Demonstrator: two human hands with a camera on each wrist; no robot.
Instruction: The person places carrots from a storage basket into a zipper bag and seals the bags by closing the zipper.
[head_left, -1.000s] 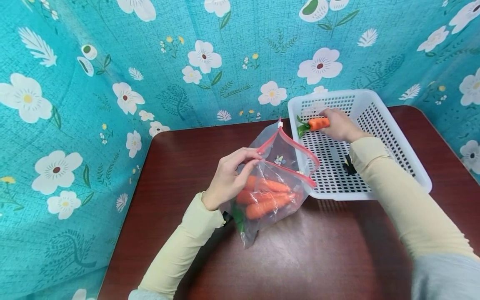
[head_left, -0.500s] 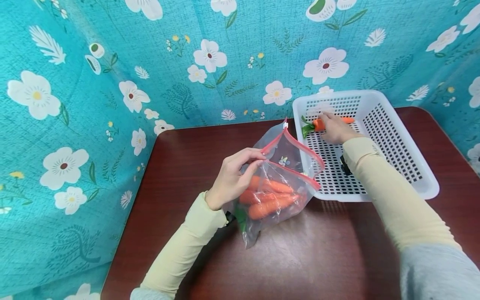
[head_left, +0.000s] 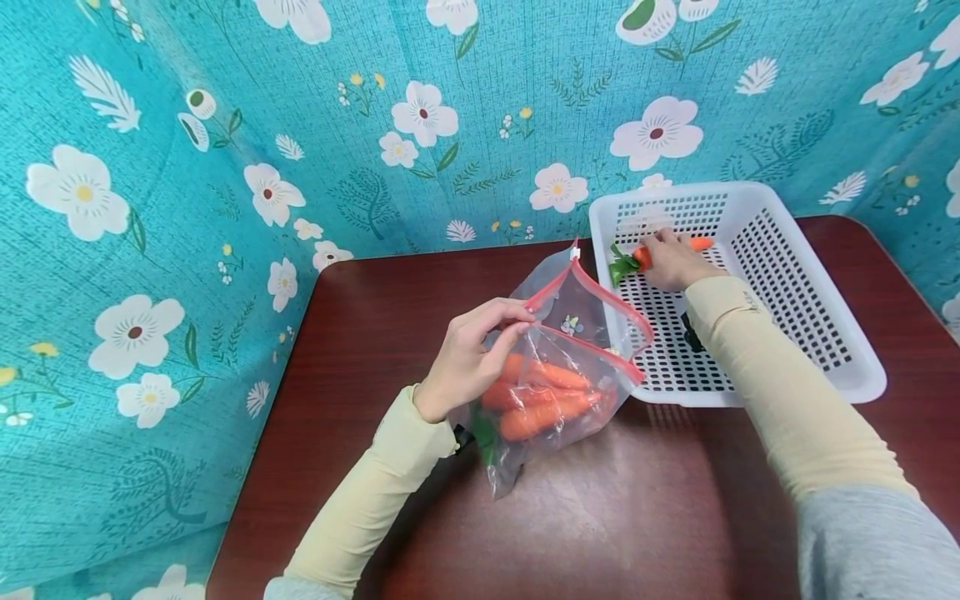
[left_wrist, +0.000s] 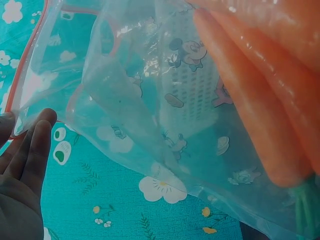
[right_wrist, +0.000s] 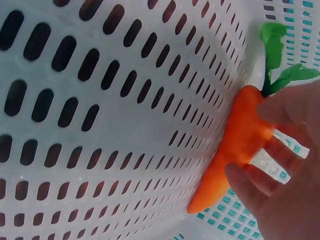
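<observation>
My left hand (head_left: 472,350) pinches the red-edged rim of a clear zip bag (head_left: 517,458), whose mouth gapes toward the basket. Several orange carrots (head_left: 547,412) lie inside the bag; the left wrist view shows the carrots (left_wrist: 255,110) through printed plastic, with the left hand (left_wrist: 25,175) at the rim. Over the white basket (head_left: 832,333), my right hand (head_left: 678,262) grips a single carrot (head_left: 701,243) with green leaves. In the right wrist view, thumb and fingers of the right hand (right_wrist: 290,185) lie around the carrot (right_wrist: 235,145), which rests against the basket floor.
A dark red-brown table (head_left: 600,517) bears the bag and the basket. Behind and to the left hangs a turquoise flowered cloth (head_left: 360,125). The basket's near left corner stands right beside the bag's mouth.
The right hand has shifted along the carrot toward its leafy end, and the carrot's tip now shows beyond the hand. The leaves have turned slightly. The left hand keeps its hold on the bag.
</observation>
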